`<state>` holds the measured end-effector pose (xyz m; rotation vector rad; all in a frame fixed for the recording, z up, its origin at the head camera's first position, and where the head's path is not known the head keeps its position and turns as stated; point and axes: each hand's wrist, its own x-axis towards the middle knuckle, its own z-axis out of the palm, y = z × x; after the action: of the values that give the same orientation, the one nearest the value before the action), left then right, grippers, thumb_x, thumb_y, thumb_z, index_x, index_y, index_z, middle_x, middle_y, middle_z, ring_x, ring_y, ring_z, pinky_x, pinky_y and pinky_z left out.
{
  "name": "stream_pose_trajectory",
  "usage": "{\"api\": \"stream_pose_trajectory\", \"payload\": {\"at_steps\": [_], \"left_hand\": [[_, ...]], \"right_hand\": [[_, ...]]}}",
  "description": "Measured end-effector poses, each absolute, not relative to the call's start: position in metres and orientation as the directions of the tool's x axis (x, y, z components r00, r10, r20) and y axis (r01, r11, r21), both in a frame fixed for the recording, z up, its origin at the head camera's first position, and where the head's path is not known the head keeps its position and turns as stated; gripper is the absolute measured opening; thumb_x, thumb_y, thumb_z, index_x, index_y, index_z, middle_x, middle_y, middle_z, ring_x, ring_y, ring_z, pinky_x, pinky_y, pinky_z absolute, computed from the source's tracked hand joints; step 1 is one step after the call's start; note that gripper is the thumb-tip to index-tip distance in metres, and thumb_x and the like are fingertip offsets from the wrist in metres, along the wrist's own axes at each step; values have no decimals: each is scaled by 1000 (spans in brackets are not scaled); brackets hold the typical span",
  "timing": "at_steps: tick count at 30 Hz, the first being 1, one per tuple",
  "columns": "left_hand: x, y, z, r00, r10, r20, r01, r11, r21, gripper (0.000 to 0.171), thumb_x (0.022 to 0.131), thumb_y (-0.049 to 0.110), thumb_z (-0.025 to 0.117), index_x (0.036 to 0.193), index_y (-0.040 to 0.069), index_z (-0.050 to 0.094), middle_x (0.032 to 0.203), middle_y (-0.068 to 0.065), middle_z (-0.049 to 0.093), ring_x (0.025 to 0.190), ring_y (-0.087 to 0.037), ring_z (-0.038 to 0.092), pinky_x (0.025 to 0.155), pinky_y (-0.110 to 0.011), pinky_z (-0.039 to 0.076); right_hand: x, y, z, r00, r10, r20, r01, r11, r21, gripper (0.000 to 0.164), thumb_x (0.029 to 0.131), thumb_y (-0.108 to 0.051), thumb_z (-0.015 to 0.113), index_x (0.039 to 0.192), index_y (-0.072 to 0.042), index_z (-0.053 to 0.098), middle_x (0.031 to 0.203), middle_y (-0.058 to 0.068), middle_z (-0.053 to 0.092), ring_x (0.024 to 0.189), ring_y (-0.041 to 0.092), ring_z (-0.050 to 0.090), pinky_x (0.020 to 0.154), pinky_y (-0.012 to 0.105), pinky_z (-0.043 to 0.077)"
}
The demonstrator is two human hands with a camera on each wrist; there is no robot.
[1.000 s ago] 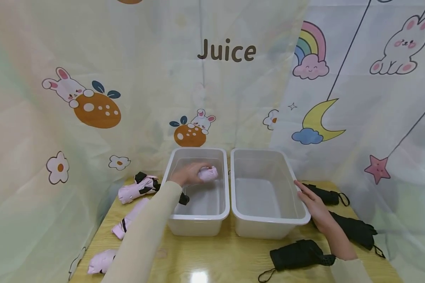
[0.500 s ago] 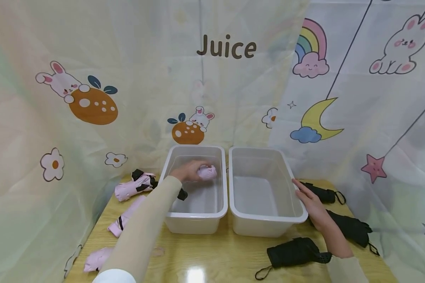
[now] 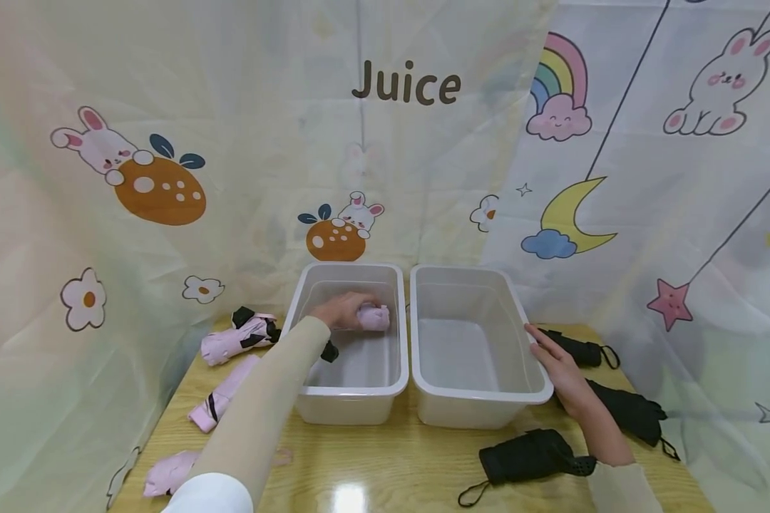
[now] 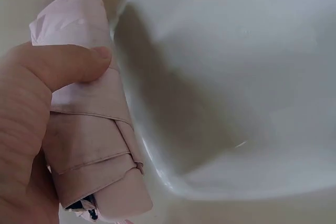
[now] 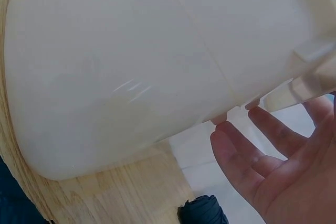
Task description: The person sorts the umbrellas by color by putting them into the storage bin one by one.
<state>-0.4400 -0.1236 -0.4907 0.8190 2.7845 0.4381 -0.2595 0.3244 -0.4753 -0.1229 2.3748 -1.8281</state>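
My left hand (image 3: 341, 311) reaches into the left white bin (image 3: 353, 392) and grips a folded pink umbrella (image 3: 374, 318). In the left wrist view the thumb presses across the rolled pink umbrella (image 4: 86, 98), its wrap band wound round the lower part. My right hand (image 3: 565, 376) touches the right side of the second white bin (image 3: 481, 394). From the right wrist view, the fingertips (image 5: 223, 129) meet the underside of that bin's rim, fingers spread and fairly straight. A small black piece (image 3: 329, 351) shows beside the left wrist.
Left of the bins lie three folded pink umbrellas, the front one (image 3: 170, 472) partly hidden by my sleeve. Three folded black umbrellas lie on the right, the nearest (image 3: 529, 457) before the right bin. A printed curtain (image 3: 263, 142) hangs behind the wooden table (image 3: 353, 456).
The head view has shifted slightly, so the scene slides left. The pink umbrella in my left hand sits slightly lower in the left bin. My right hand stays at its rim.
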Motion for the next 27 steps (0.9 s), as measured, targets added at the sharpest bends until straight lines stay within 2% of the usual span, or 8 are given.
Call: {"api": "stream_pose_trajectory", "payload": {"at_steps": [4, 8, 13, 16, 19, 22, 25, 27], "left_hand": [[-438, -123, -492, -817, 565, -115, 512, 803, 305, 62, 81, 15, 77, 137, 28, 53, 131, 5, 55, 115, -17, 48, 101, -38, 37], [-439, -123, -493, -810, 576, -115, 528, 800, 284, 70, 76, 5, 78, 138, 22, 53, 136, 2, 54, 122, -18, 48, 104, -39, 35], [-443, -124, -493, -813, 565, -139, 512, 808, 292, 66, 72, 4, 81, 132, 19, 57, 129, 1, 58, 114, -19, 51, 100, -41, 39], [-442, -124, -491, -820, 550, -159, 492, 819, 294, 64, 73, 9, 83, 131, 20, 58, 128, 2, 58, 112, -18, 50, 100, -40, 39], [-439, -124, -487, -827, 534, -177, 471, 829, 301, 62, 75, 13, 83, 132, 21, 58, 128, 3, 58, 112, -16, 50, 100, -39, 39], [-435, -125, -479, -827, 532, -181, 458, 825, 332, 59, 77, 14, 82, 132, 18, 59, 128, 1, 58, 111, -17, 52, 99, -39, 41], [-432, -130, -465, -833, 530, -161, 455, 820, 346, 55, 80, 14, 79, 132, 15, 59, 128, -3, 59, 112, -20, 53, 98, -40, 42], [-429, -135, -453, -840, 526, -133, 454, 815, 359, 52, 83, 16, 77, 132, 13, 59, 129, -6, 58, 114, -23, 53, 98, -41, 43]], "right_hand": [[-259, 325, -475, -987, -147, -65, 24, 267, -963, 64, 102, -46, 41, 157, -25, 16, 160, 15, 7, 115, 18, 51, 82, 35, 51], [-260, 327, -475, -987, -150, -60, 17, 274, -962, 63, 102, -45, 40, 157, -26, 16, 161, 15, 6, 120, 24, 48, 82, 35, 51], [-259, 326, -476, -986, -158, -56, 12, 267, -964, 63, 102, -46, 40, 157, -25, 16, 161, 14, 5, 117, 17, 49, 83, 34, 51], [-258, 325, -476, -987, -153, -54, 12, 264, -964, 63, 102, -45, 41, 157, -25, 17, 161, 14, 5, 114, 11, 50, 83, 33, 51], [-258, 325, -477, -988, -148, -51, 10, 266, -964, 63, 102, -45, 41, 157, -24, 17, 161, 14, 6, 114, 11, 49, 83, 32, 51], [-258, 325, -477, -988, -143, -52, 12, 267, -964, 63, 102, -46, 41, 157, -24, 18, 161, 14, 6, 119, 20, 47, 83, 32, 50], [-258, 325, -476, -988, -149, -52, 11, 265, -964, 64, 102, -47, 41, 157, -24, 17, 161, 13, 6, 127, 32, 40, 84, 31, 50], [-258, 325, -476, -987, -151, -51, 10, 263, -965, 65, 101, -47, 41, 157, -25, 17, 161, 12, 5, 130, 36, 36, 84, 31, 50]]}}
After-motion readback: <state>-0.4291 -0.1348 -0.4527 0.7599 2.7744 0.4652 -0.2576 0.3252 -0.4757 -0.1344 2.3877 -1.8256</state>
